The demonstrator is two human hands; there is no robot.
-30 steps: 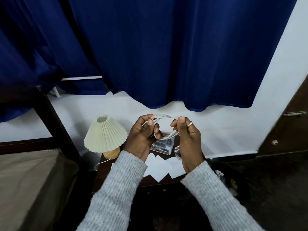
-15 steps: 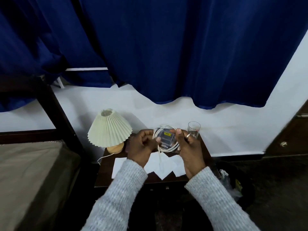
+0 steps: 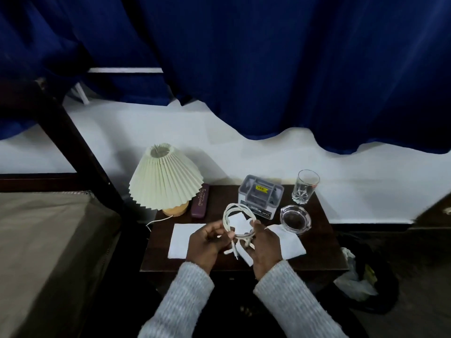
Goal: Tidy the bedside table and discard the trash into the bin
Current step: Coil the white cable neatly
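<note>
Left hand (image 3: pixel 207 242) and right hand (image 3: pixel 264 245) grip a coiled white cable (image 3: pixel 238 220), partly hiding the papers (image 3: pixel 183 240).

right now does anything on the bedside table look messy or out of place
Yes: loose white papers lie scattered at odd angles across the table's front, partly under both hands. The lamp, glass and ashtray stand upright.

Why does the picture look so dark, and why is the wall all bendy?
Head view: dim room light leaves the floor near the bin almost black; the wide-angle lens curves the wall and bed frame; the hands and coiled cable look slightly soft.
</note>
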